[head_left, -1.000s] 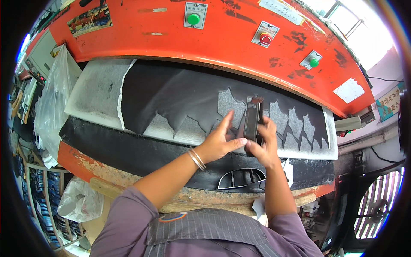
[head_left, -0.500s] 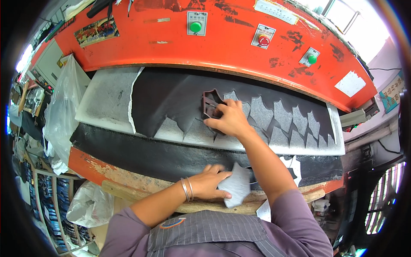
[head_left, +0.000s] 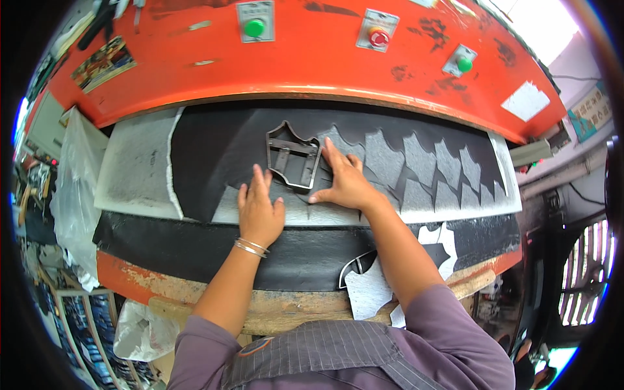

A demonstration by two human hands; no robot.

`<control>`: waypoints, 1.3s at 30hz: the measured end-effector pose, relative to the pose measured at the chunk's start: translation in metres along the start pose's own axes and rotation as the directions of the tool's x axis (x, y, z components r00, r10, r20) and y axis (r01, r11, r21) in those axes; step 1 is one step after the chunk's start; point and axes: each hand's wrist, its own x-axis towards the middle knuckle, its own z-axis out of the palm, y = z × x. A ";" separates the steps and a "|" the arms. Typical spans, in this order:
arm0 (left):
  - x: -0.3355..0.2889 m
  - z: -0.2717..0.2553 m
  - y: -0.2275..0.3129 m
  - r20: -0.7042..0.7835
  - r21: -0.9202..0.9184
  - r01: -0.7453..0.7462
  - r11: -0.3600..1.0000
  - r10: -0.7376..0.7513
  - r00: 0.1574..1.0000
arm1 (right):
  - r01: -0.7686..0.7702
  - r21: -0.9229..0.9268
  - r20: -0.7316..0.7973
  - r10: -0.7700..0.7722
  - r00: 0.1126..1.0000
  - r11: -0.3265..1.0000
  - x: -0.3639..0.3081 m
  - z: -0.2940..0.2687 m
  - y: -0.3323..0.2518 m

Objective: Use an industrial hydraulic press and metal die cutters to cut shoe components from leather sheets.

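Observation:
A dark metal cutting die (head_left: 290, 147), a shaped frame with inner crossbars, rests on a black sheet (head_left: 214, 149) that looks like leather. Just below its left side is my left hand (head_left: 260, 213), fingers stretched toward the frame and nothing held. My right hand (head_left: 349, 181) lies by the die's right side with thumb and fingers apart; whether a fingertip touches the metal I cannot tell. Right of it, rows of cut-out gaps in the sheet show a grey layer. A grey-white cut piece (head_left: 369, 291) lies at the front edge, partly over another curved die (head_left: 354, 270).
Behind the sheet stands an orange press beam (head_left: 312, 71) with green buttons (head_left: 254, 28) and a red one (head_left: 378, 37). A pale board (head_left: 140, 162) lies under the sheet. White scrap (head_left: 447, 250) sits at front right; clear plastic (head_left: 84, 188) hangs at left.
My left hand has let go of the grey-white piece at the front edge and moved up to the die. The die now lies flat, turned, and my right hand has released it.

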 end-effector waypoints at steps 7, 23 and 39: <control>0.006 0.003 0.001 -0.029 0.092 0.019 0.996 -0.016 0.999 | 0.054 0.006 -0.028 -0.053 0.998 0.999 0.013 -0.004 0.005; 0.003 -0.008 0.000 0.063 -0.074 -0.008 0.997 0.012 0.998 | -0.040 -0.161 0.065 0.051 0.997 0.986 0.002 -0.028 -0.011; 0.044 -0.162 0.106 -0.682 0.335 -0.494 0.803 0.568 0.460 | -0.304 -0.040 -0.976 -0.103 -0.193 0.952 -0.069 -0.259 0.031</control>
